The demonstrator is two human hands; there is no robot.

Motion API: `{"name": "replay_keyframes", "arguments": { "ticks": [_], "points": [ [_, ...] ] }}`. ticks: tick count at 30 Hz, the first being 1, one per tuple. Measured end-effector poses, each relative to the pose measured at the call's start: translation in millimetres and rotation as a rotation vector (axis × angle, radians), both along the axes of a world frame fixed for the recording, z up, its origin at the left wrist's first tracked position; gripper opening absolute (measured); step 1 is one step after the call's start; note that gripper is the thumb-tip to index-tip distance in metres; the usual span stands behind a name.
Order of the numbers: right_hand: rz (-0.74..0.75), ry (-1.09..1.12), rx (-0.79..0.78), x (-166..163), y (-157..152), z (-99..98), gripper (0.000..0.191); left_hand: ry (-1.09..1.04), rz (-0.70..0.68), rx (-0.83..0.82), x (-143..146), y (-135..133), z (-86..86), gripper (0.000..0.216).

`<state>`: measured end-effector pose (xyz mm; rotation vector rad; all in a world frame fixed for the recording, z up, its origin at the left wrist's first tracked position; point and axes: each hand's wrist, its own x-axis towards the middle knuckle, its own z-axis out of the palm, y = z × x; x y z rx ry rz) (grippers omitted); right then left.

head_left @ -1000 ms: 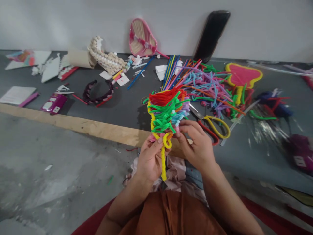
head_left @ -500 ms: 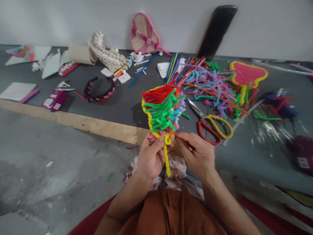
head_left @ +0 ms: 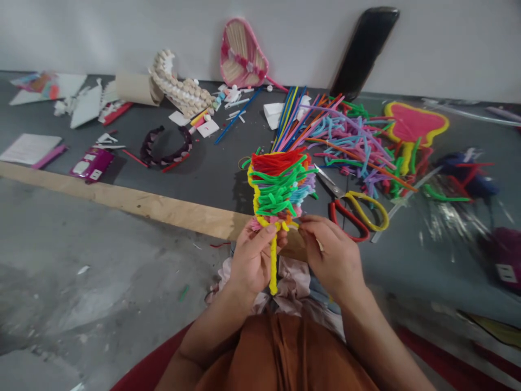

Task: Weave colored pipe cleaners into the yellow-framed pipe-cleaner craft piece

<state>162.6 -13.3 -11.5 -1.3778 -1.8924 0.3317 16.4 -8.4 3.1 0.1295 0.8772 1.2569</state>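
A fan-shaped pipe-cleaner piece (head_left: 280,184) stands upright in front of me, with red, green, blue and purple strands inside a yellow edge. Its yellow twisted handle (head_left: 273,266) hangs down between my hands. My left hand (head_left: 253,255) is closed on the base, thumb across the top of the handle. My right hand (head_left: 331,250) pinches the free end of a yellow pipe cleaner (head_left: 293,224) that sticks out to the right from the base. Just beyond the right hand lie scissors (head_left: 350,206) with one red and one yellow handle loop, blades apart.
Behind the piece spreads a heap of cut pipe cleaners (head_left: 350,141). A pink fan (head_left: 244,54) and a phone (head_left: 364,51) lean on the wall. A pink and yellow fan shape (head_left: 415,125) lies right; a dark headband (head_left: 166,149) and purple packet (head_left: 93,164) lie left.
The small yellow loop at the base has been drawn out into a strand pointing right. The piece has shifted slightly right, and its handle hangs straighter.
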Motion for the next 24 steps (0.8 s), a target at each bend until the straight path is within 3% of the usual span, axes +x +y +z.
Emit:
{"name": "replay_keyframes", "arguments": {
  "ticks": [4, 9, 15, 20, 24],
  "points": [
    [0.034, 0.182, -0.046, -7, 0, 3.8, 0.028, 0.033, 0.005, 0.026, 5, 1, -1.1, 0.032],
    [0.017, 0.434, -0.111, -14, 3, 4.4, 0.005, 0.001, 0.008, 0.094, 9, 0, -6.1, 0.032],
    [0.026, 0.641, -0.311, -16, 7, 3.7, 0.009, 0.034, 0.012, 0.144, 9, 0, -10.3, 0.032],
    [-0.024, 0.808, -0.503, -16, 7, 0.9, 0.023, 0.054, 0.011, 0.177, 10, -1, -12.6, 0.028],
    [0.022, 0.93, -0.622, -13, 9, -1.9, 0.032, 0.055, 0.0, 0.18, 11, -1, -12.2, 0.03]
  ]
}}
